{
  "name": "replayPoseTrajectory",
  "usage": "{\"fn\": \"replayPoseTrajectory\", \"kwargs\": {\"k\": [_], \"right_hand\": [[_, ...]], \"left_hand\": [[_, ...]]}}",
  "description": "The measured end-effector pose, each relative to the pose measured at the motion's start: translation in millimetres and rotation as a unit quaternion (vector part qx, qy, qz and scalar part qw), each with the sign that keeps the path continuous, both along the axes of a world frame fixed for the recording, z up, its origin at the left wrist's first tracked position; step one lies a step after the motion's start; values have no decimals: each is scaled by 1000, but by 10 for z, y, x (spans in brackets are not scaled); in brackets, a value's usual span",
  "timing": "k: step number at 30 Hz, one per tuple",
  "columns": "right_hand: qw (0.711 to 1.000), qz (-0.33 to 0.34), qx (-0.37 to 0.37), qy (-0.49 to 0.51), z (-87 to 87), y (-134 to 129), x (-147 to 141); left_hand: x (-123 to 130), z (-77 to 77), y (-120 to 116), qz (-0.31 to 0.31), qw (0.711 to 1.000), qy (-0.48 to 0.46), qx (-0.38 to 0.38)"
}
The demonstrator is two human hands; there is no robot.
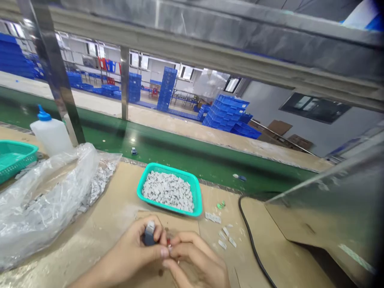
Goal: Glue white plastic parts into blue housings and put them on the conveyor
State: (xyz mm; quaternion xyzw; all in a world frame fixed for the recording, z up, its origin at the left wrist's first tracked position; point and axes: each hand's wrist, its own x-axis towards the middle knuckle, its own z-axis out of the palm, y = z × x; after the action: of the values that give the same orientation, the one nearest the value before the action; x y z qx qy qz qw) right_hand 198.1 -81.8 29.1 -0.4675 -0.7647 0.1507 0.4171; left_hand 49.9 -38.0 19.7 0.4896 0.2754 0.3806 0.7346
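My left hand [135, 250] is closed around a small dark blue-grey part with a light grey end [149, 234]. Its thumb and fingertips meet those of my right hand [198, 258] over the cardboard-covered bench. Between the fingertips shows a tiny red and whitish piece [169, 243], too small to name, which my right hand pinches. Just beyond both hands stands a turquoise basket [196, 200] full of small light grey plastic pieces [168, 191]. Right of it lie a row of joined grey pieces [213, 217] and several loose grey pieces [227, 237].
A clear plastic bag [60, 204] of grey pieces spreads at left, near a white bottle with blue cap [52, 134] and another green basket [19, 148]. A black cable [250, 236] curves at right. Behind runs a green belt [180, 150] carrying a few small parts.
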Motion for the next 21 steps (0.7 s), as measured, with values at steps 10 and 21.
{"fn": "replayPoseTrajectory", "kwargs": {"k": [10,21], "right_hand": [[997,33,52,-35,-65,-142,-20],[980,-182,-34,67,-362,-196,136]], "left_hand": [[-90,-112,-75,-35,998,27,-53],[-232,-240,4,54,980,40,-190]]}}
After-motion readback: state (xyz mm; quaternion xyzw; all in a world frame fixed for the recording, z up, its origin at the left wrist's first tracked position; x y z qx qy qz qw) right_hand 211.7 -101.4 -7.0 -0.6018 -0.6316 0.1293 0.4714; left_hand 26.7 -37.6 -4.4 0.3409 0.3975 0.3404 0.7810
